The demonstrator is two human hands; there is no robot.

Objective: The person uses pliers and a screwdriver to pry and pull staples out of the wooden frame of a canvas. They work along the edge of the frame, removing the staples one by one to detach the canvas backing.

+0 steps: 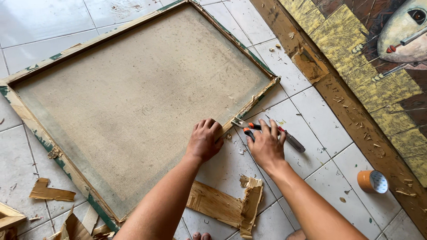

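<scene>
A large stretched canvas point(133, 93) lies face down on the white tiled floor, its wooden frame point(33, 122) worn and edged with green. My left hand point(204, 140) presses with curled fingers on the canvas at its near right edge. My right hand point(266, 144) lies over a pair of pliers with orange and black handles point(246, 126), whose jaws touch the frame's edge. A screwdriver with a red and dark handle point(291, 140) lies on the tile under my right fingers.
Torn strips of brown paper or wood point(227, 204) lie near my arms, with more scraps point(51, 193) at the lower left. A roll of orange tape point(372, 181) sits at the right. A big framed painting point(378, 80) lies along the right side.
</scene>
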